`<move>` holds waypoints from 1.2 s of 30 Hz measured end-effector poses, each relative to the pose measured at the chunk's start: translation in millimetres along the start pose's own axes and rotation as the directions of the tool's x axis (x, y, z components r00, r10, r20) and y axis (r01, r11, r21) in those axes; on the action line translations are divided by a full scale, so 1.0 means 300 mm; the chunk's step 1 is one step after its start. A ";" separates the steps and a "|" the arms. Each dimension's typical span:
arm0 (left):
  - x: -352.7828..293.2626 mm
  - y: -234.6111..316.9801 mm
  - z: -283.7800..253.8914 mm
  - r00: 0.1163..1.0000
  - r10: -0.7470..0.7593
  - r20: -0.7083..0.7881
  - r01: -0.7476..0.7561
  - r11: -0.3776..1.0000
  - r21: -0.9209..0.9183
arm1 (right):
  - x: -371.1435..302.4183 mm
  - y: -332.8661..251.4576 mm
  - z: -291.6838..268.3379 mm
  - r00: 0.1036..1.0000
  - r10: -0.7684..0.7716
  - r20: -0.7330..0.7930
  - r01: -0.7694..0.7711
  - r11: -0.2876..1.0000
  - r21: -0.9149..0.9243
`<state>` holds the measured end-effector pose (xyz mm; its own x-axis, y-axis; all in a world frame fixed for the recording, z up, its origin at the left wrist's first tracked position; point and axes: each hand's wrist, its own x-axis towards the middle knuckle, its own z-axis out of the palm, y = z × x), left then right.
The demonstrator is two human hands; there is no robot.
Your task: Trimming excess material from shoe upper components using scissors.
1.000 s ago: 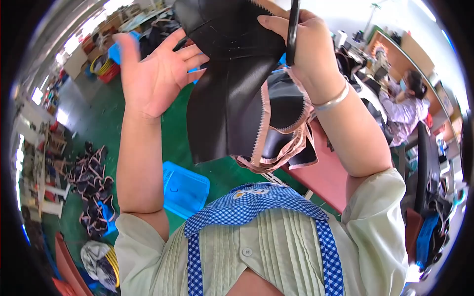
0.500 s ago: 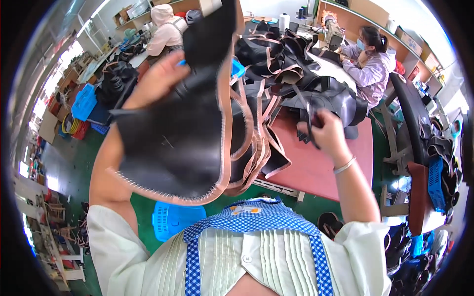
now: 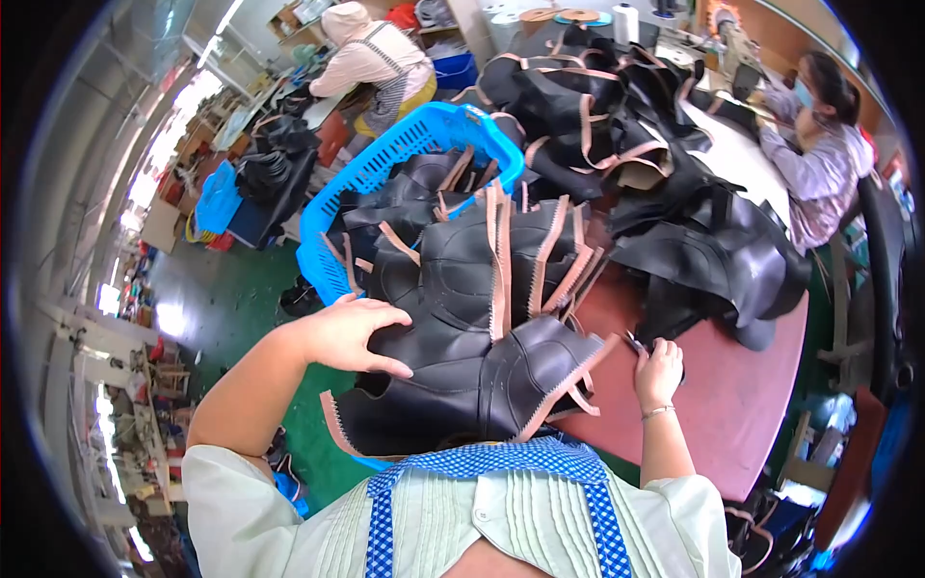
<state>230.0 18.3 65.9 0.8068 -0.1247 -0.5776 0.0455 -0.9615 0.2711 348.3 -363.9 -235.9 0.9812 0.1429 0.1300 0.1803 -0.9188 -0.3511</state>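
Observation:
Black leather shoe uppers (image 3: pixel 438 332) with tan zigzag-edged trim are stacked in front of me, partly over a blue plastic basket (image 3: pixel 323 217). My left hand (image 3: pixel 356 332) lies at the left side of this stack, thumb and fingers spread apart and touching the leather. Right of the stack, low over the red tabletop (image 3: pixel 617 424), my right hand (image 3: pixel 660 374) is closed round dark scissors (image 3: pixel 633 340). Only the scissors' front part shows; the fingers hide the handles. The scissor tips point toward the trim of the nearest upper.
A large heap of black leather pieces (image 3: pixel 713 255) covers the table's far side. Across it, a co-worker (image 3: pixel 824 164) sits by a sewing machine (image 3: pixel 737 63); another person (image 3: pixel 376 72) works at the far left. A white thread cone (image 3: pixel 626 24) stands at the back.
The upper that my left hand held raised is now down on the stack, and that hand has opened. My right hand has come nearer with the scissors. The view has shifted, showing the basket.

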 end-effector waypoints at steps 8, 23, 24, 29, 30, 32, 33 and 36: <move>-0.016 0.280 -0.041 0.928 0.231 -0.291 -0.135 0.940 0.314 | 0.026 -0.158 0.247 0.854 -0.348 0.387 0.190 0.901 0.390; 0.070 -0.742 0.807 0.661 -0.724 -0.195 0.225 0.440 -0.869 | 0.206 -0.389 0.436 0.976 -0.070 0.205 -0.084 0.751 0.655; 0.158 -0.742 0.790 0.693 -0.696 -0.191 0.207 0.445 -0.871 | 0.235 -0.358 0.464 0.933 0.088 0.349 -0.318 0.658 0.683; 0.221 -0.545 0.673 0.756 -0.541 -0.367 0.020 0.580 -0.814 | 0.230 -0.301 0.399 0.594 -0.368 0.716 -0.805 -0.270 0.529; 0.203 -0.514 0.632 0.758 -0.509 -0.409 -0.022 0.606 -0.795 | 0.233 -0.344 0.322 0.560 -0.365 0.744 -0.829 -0.238 0.506; 0.194 -0.443 0.555 0.769 -0.420 -0.482 -0.115 0.651 -0.750 | 0.236 -0.333 0.318 0.475 -0.378 0.795 -0.879 -0.157 0.451; 0.196 -0.402 0.510 0.771 -0.369 -0.518 -0.163 0.673 -0.721 | 0.247 -0.305 0.342 0.461 -0.391 0.797 -0.882 -0.101 0.461; 0.186 -0.321 0.414 0.763 -0.224 -0.606 -0.310 0.696 -0.648 | 0.266 -0.234 0.404 0.463 -0.348 0.815 -0.878 -0.055 0.476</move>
<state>197.3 73.4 -88.1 0.9625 0.2691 -0.0348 0.1633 -0.4721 0.8663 422.4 -243.4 -313.4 0.4483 0.6860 -0.5731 -0.8384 0.1002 -0.5358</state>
